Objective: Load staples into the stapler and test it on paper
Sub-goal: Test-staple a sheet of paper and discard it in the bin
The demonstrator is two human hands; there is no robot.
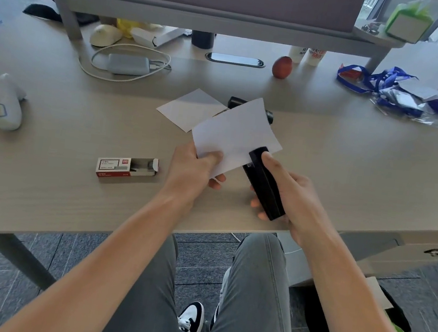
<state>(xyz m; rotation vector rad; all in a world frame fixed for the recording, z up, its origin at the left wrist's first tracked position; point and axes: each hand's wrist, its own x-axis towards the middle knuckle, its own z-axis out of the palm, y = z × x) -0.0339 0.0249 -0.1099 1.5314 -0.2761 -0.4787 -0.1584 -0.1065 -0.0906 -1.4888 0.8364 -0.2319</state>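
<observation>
Grey-trousered knees and a black-and-white shoe (191, 317) sit nearest, under the surface (43, 194) edge. Right hand (292, 199) grips the black stapler (264, 183) above the near edge, thumb laid along its top, fingers (256, 204) curled underneath; stapler points far-left, tilted. Its front end sits over the near-right edge of a white paper (235, 137), paper seems fed into the mouth, exact seating hard to tell. Left hand (193, 171) pinches the paper's near-left corner, thumb on top, fingers curled below, sheet lifted off the surface. Second white paper sheet (189, 108) lies flat just beyond, partly overlapped in view by the held one. Dark object (236, 102) behind the held paper, mostly hidden, cannot tell what. Staple box (126, 168), red and white, flap open at its right end, lies left of the left hand, apart from it. Far left: white mouse-like device (6, 104). Further back: grey power brick (128, 64) with looped white cable, another pale mouse (104, 35), dark cup (202, 39), reddish apple (282, 66), two white cups (307, 54). Far right: blue lanyards (388, 81) and plastic bags in a heap. Grey monitor riser (203, 15) spans the back, green-topped tissue box (408, 22) on its right end.
</observation>
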